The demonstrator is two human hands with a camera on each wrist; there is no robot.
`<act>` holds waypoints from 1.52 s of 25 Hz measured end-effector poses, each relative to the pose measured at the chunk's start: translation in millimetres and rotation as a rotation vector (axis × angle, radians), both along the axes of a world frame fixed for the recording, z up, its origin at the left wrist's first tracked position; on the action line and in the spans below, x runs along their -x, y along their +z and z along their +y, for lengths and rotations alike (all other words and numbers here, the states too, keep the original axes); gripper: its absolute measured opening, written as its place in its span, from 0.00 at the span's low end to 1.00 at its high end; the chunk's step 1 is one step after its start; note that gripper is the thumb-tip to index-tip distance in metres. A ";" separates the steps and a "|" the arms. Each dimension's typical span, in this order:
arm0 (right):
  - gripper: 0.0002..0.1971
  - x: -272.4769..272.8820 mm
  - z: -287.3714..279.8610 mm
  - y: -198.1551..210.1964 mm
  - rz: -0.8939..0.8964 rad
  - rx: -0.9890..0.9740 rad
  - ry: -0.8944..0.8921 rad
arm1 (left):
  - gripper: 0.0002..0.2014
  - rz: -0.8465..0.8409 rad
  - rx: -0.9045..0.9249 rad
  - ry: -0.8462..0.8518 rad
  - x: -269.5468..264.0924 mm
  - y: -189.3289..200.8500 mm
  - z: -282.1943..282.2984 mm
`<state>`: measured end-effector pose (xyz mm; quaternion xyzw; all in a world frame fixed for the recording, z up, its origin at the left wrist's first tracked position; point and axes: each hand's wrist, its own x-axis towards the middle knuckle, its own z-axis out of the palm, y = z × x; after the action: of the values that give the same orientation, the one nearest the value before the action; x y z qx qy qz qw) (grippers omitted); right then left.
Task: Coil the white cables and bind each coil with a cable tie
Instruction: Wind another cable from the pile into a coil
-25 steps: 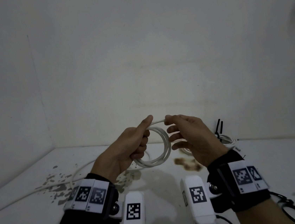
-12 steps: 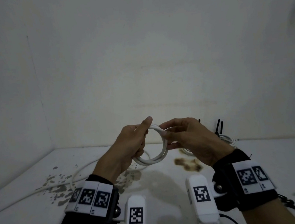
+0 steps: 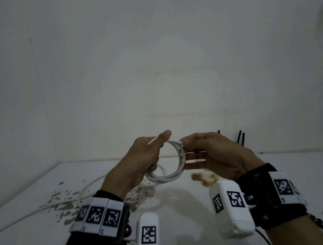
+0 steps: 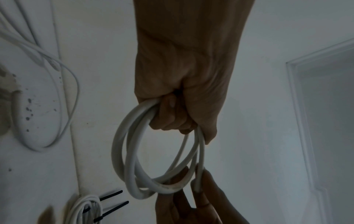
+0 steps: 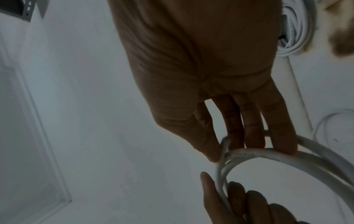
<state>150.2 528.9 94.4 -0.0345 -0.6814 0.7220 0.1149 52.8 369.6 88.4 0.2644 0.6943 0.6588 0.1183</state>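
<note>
Above the table (image 3: 282, 169), the left hand (image 3: 141, 161) is gripping one side of the coil (image 3: 179, 160), fingers curled round its loops, while the right hand (image 3: 216, 152) is pinching the cable end at the top, other fingers straight. Behind, a tied coil (image 4: 86, 210) is lying flat. Likely risk: the loops springing apart if either grip is slackening before a tie goes on.

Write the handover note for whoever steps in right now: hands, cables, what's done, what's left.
Left hand: fist gripping the white coil, held above the table.
Right hand: fingers mostly straight; thumb and forefinger pinch the cable's end at the coil's top.
Done: one tied coil with black cable ties lies by the wall, behind the right hand.
Left: tie the held coil, then coil and tie the loose cable on the table's left.
</note>
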 end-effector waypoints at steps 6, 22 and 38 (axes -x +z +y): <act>0.10 -4.3 3.4 1.3 0.013 0.019 0.030 | 0.20 0.030 0.002 -0.020 -3.1 1.8 2.2; 0.09 8.9 -18.8 -8.5 0.239 -0.996 -0.470 | 0.27 0.073 0.090 0.029 -7.2 -6.9 13.8; 0.12 9.6 -27.3 -2.6 0.005 0.290 0.070 | 0.21 -0.193 -0.105 -0.108 -11.2 12.8 -4.0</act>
<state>140.6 501.7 91.9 -0.0252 -0.5703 0.8166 0.0852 64.0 365.7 101.3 0.2426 0.6291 0.7092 0.2059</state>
